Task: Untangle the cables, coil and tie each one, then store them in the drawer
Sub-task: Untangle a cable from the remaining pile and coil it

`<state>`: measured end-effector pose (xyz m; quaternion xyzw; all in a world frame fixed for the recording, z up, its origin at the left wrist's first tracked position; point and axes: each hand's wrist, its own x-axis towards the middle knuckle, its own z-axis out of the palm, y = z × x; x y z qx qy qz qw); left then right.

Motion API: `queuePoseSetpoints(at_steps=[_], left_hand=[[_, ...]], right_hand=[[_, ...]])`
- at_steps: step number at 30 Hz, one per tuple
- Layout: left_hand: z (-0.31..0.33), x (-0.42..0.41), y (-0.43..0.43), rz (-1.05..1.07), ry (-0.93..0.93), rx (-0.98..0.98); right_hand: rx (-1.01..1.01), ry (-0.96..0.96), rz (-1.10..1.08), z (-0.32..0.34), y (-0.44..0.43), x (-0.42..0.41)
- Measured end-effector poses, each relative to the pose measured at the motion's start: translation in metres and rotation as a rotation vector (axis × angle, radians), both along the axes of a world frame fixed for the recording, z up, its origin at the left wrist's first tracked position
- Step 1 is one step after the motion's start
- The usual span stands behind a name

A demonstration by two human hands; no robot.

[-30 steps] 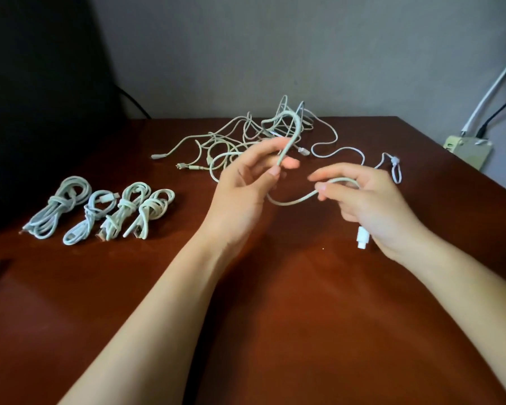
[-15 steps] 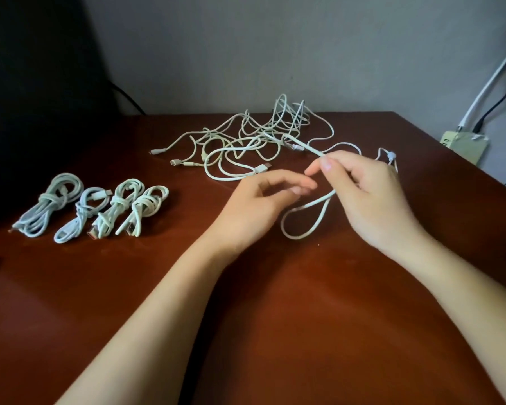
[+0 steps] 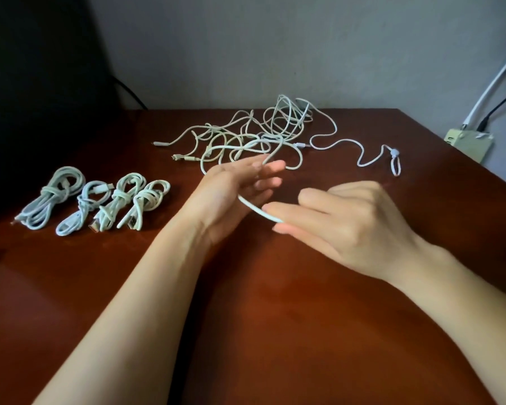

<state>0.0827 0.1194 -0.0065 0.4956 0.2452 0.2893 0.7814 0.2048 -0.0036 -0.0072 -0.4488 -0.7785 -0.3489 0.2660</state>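
A tangle of white cables [image 3: 263, 133] lies at the back middle of the brown table [image 3: 275, 331]. One white cable [image 3: 253, 206] runs out of the tangle, loops around the fingers of my left hand [image 3: 240, 188], and goes on to my right hand [image 3: 348, 226]. My left hand is palm up with its fingers nearly straight and the cable wrapped round them. My right hand pinches the cable between thumb and fingertips, just right of the left hand. Several coiled and tied white cables [image 3: 100, 200] lie in a row at the left.
A separate thin white cable [image 3: 362, 159] with a small loop trails off to the right of the tangle. A beige power strip [image 3: 471, 143] sits beyond the table's right edge with wires going up the wall. A dark shape fills the far left.
My left hand has turned palm up and taken a loop of the cable round its fingers. My right hand has dropped lower and nearer me, drawing the cable along.
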Motion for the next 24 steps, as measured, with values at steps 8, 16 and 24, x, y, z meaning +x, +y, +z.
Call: queuePoseSetpoints(at_steps=[8, 16, 24], left_hand=[[-0.002, 0.0, 0.001, -0.006, -0.086, 0.179], [-0.001, -0.001, -0.012, -0.231, -0.039, 0.468], [-0.001, -0.005, -0.016, -0.317, 0.128, 0.55]], right_hand=[[0.021, 0.206, -0.357, 0.001, 0.003, 0.022], [-0.241, 0.614, -0.491, 0.0, 0.005, 0.035], [-0.022, 0.534, -0.159, -0.007, 0.009, 0.034]])
